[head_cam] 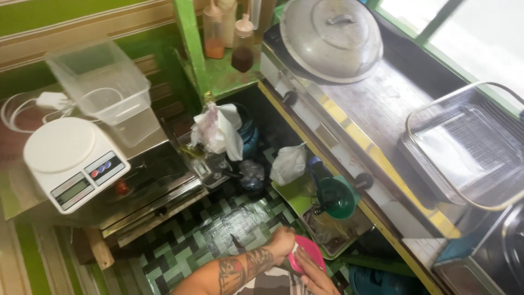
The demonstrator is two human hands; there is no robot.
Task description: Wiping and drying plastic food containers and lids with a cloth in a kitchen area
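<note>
A pink lid (307, 252) is gripped low down by the left hand (283, 242), with the right hand (315, 277) pressed against its near edge, fingers wrapped on it. Just past the fingers a green funnel (337, 198) is sat on a tray (333, 235). Further out, white bags (218, 130) are piled. A scale (68, 158), tub (103, 82), griddle (376, 104) and big pot lid (331, 37) are seen beyond, over a green tiled floor (202, 240).

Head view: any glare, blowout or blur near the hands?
Head view: window at top right blown out white; soft glare on the metal lid; both hands, left hand and right hand, on the pink container, slightly soft, low in frame.
</note>
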